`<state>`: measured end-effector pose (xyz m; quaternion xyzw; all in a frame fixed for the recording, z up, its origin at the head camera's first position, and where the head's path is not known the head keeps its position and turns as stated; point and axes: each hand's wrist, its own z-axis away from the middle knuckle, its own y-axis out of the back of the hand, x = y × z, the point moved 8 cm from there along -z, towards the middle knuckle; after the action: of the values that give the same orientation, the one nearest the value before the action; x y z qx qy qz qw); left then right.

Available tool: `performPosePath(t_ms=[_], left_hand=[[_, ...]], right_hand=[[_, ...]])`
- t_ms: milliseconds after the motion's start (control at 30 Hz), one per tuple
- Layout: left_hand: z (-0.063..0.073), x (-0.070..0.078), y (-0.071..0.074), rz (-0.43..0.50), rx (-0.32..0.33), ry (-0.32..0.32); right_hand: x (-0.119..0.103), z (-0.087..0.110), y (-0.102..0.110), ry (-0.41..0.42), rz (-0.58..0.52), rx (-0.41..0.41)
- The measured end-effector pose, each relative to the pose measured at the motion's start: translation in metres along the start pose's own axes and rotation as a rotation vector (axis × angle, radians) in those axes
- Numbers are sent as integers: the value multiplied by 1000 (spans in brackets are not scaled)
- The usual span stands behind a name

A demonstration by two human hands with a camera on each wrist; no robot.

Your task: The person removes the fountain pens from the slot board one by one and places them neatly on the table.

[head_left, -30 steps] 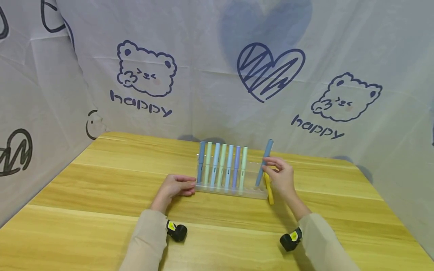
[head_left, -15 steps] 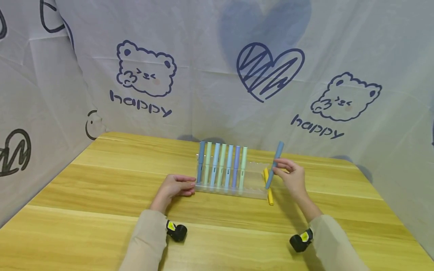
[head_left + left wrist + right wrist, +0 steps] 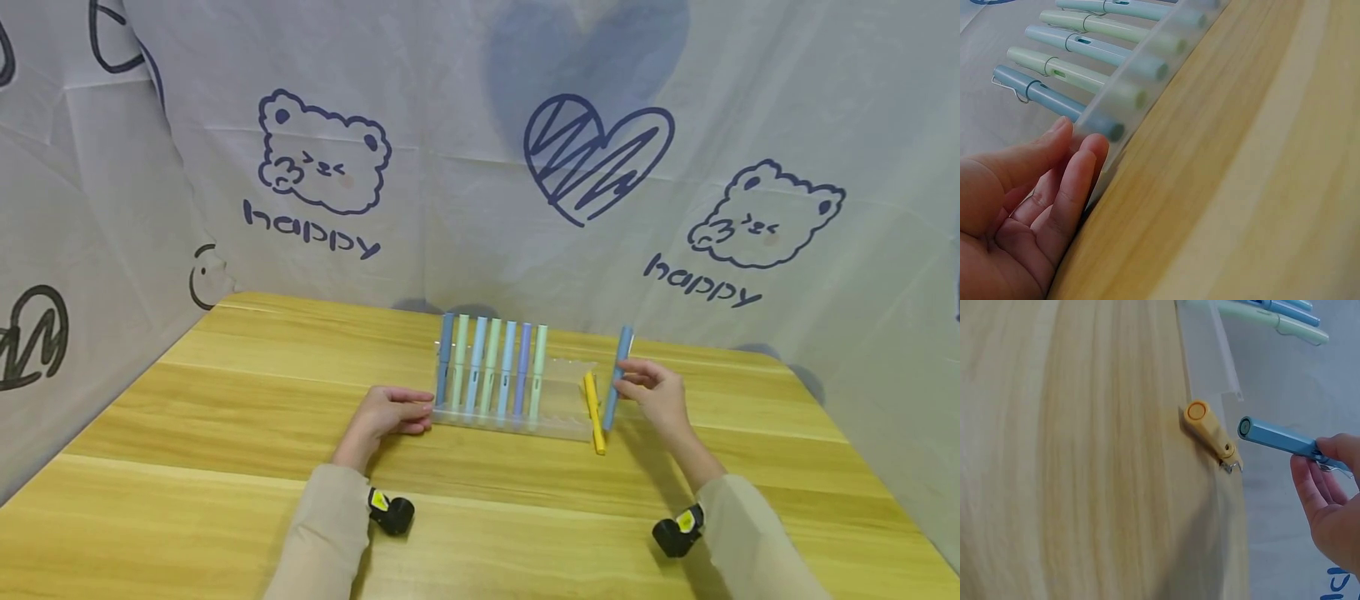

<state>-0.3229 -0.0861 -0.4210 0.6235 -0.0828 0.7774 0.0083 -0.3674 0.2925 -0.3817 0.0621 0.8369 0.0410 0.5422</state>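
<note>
Between the thumb and fingers of my right hand a blue pen is pinched, held nearly upright just right of a clear pen rack. In the right wrist view that blue pen points its round end toward the rack. My left hand pinches the rack's left end with thumb and fingertips, as the left wrist view shows close up. Several pens in dark blue, green, light blue and purple stand in a row in the rack's left part. A yellow pen lies at the rack's right end.
The wooden table extends around the rack. Behind it hangs a pale cloth printed with bears and hearts. The rack's right part holds no pens.
My right hand has carried the blue pen rightward, from over the rack's right end to beyond the yellow pen, then slightly down, more upright. The left hand and rack have stayed put.
</note>
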Motion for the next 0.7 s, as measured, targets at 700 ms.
performPosePath(t_ms=[700], left_hand=[[-1,-1,1,-3,1,-3]], right_hand=[[-20,19,-19,-392,253,-73]])
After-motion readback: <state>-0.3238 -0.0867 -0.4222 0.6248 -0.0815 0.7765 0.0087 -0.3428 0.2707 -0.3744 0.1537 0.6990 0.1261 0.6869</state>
